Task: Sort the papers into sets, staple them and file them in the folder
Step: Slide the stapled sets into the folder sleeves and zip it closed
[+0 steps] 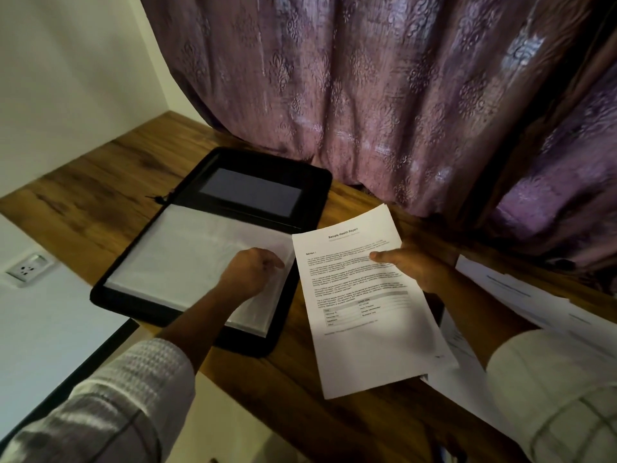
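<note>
A black zip folder point(310, 182) lies open on the wooden table, with clear plastic sleeves point(187, 259) on its near half. My left hand point(250, 272) rests on the sleeves near their right edge, fingers curled as if pinching a sleeve. My right hand point(410, 265) holds a set of white printed papers point(364, 315) headed "Sample Health Report" just right of the folder, thumb on top of the front page. Whether the set is stapled cannot be seen.
More printed papers point(521, 295) lie spread on the table at the right, partly under my right arm. A purple curtain point(367, 95) hangs behind the table. A wall socket point(28, 270) is at the left, below the table edge.
</note>
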